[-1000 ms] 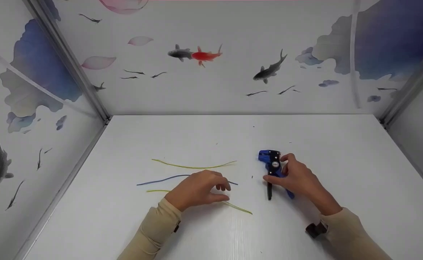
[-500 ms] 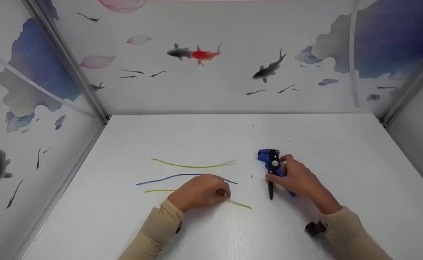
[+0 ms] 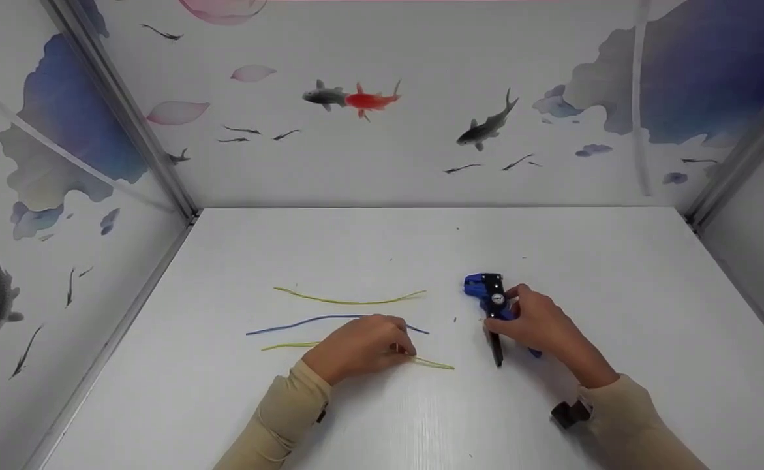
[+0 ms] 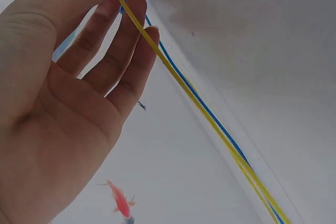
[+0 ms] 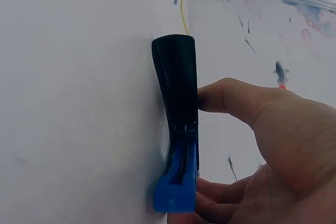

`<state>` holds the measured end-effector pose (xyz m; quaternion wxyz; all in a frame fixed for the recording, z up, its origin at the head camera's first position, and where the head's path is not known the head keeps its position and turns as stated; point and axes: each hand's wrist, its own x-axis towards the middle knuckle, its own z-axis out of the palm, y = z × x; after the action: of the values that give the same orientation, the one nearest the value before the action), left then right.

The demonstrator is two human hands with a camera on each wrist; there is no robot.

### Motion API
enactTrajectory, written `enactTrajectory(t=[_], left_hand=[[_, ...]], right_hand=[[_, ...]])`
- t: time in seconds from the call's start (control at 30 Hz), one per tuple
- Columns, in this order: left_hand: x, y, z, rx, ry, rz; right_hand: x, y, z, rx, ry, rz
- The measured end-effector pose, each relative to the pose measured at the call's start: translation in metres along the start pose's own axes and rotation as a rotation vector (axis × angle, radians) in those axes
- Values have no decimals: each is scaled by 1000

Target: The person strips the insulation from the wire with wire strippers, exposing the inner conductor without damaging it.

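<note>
My left hand [image 3: 363,346] pinches a thin yellow wire [image 3: 434,363] between thumb and fingertips; in the left wrist view the yellow wire [image 4: 176,73] runs from the fingertips down to the lower right. Part of it is hidden behind the hand in the head view. My right hand [image 3: 545,323] holds a blue and black wire stripper [image 3: 486,285] by its handles, thumb on the near side. In the right wrist view, the stripper's black handle [image 5: 176,77] lies against the thumb, with curled fingers lower down beside its blue part.
Beyond the left hand lie a blue wire [image 3: 297,324] and a second yellow wire [image 3: 349,303], roughly side by side. Tiny dark scraps dot the white table [image 3: 329,241]. A printed wall [image 3: 395,170] rises at the table's back edge, with more panels at both sides.
My left thumb and fingers have closed on the near yellow wire, and its right end has swung slightly away from me. The wire stripper has turned a little, its handle ends shifting right.
</note>
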<state>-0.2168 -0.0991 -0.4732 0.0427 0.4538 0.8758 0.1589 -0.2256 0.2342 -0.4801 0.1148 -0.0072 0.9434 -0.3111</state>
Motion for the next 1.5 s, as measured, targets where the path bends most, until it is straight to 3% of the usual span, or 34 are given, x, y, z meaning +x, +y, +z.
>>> enactTrajectory(t=[0.37, 1.03, 1.17, 1.37, 1.5], left_hand=[[0, 4, -4, -4, 8, -21], [-3, 8, -8, 36, 53, -11], [-3, 7, -7, 28, 60, -18], [-3, 6, -8, 14, 53, -47], [-4, 7, -9, 1, 45, -58]], right_hand=[[-4, -1, -6, -75, -26, -14], [4, 10, -6, 15, -3, 4], [6, 11, -6, 99, 8, 15], [10, 14, -6, 283, -44, 42], [12, 17, -1, 520, -88, -11]])
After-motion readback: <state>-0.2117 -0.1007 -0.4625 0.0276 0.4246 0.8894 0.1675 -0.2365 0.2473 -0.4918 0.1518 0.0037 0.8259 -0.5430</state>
